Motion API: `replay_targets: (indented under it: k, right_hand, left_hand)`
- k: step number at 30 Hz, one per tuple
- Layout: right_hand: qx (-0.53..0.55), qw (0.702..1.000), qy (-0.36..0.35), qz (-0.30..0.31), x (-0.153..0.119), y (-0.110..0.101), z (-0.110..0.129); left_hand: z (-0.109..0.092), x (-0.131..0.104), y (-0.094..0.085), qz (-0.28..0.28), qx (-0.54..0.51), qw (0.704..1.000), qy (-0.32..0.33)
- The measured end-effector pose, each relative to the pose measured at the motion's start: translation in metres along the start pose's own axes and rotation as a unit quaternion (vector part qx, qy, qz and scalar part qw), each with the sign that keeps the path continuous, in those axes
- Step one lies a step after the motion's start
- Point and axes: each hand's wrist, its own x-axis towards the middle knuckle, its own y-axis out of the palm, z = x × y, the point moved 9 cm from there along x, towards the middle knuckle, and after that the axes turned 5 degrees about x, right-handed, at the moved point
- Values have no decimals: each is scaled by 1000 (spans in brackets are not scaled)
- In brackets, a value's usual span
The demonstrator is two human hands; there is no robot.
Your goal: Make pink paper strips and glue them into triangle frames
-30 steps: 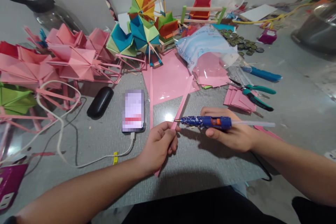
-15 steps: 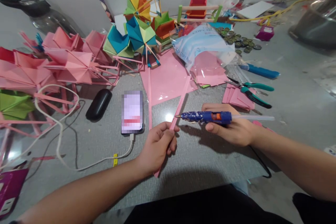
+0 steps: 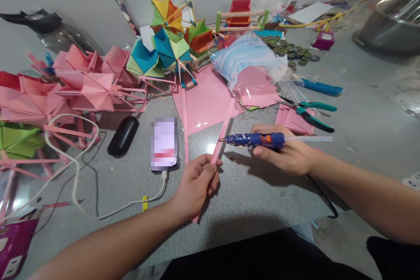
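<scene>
Jutting from the left hand [image 3: 198, 183], 1 pink strip [image 3: 225, 124] is pinched between closed thumb and fingers. A blue glue gun [image 3: 246, 140] is gripped in the right hand [image 3: 292, 153], its fingers wrapped partly round the body; its nozzle is held at the strip just beyond the left fingertips, though contact cannot be confirmed. "COPY PAPER" can be read on the plastic packet [image 3: 249, 54] ahead of the hands. Lettering on the green-handled pliers [image 3: 311, 116], beyond the right hand, is too small to be read. The phone [image 3: 164, 143] screen, left of the left hand, is pixelated. The purple box [image 3: 19, 240], left of the left forearm, is cut off.
</scene>
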Motion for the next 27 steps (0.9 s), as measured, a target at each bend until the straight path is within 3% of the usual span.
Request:
replay_targets:
  k: [16,27]
  right_hand:
    - [-8,999,41,-13,0,-5,-13]
    - [-72,996,39,-27,-1,-12,-14]
  left_hand:
    - [-2,-1,0,-2,6,1000,-5]
    - [0,0,-1,-5,5,1000,-8]
